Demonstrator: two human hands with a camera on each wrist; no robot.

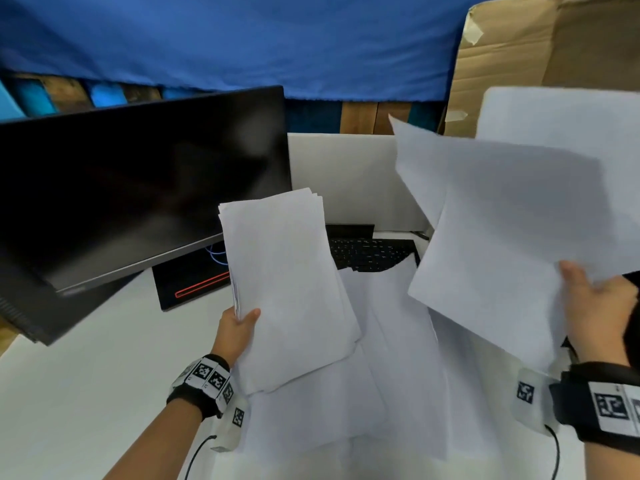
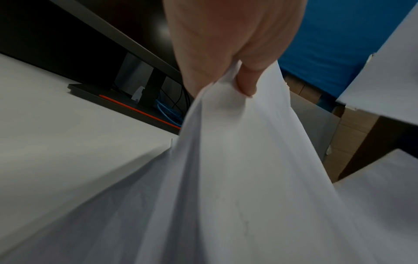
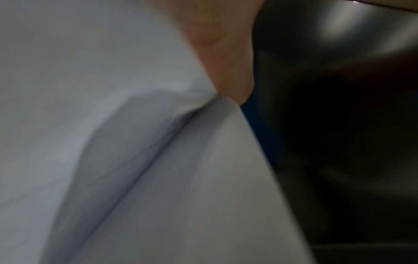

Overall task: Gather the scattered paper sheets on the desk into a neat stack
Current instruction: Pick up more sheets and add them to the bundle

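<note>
My left hand pinches a thick bundle of white sheets by its left edge, lifted above the desk; the left wrist view shows the thumb pressed on that bundle. My right hand holds a few loose white sheets raised at the right, thumb on top; these sheets fill the blurred right wrist view beside the hand. More white sheets lie overlapping on the white desk between my hands.
A black monitor stands tilted at the left on its base. A black keyboard lies behind the papers, partly covered. A white partition and a cardboard box are at the back right.
</note>
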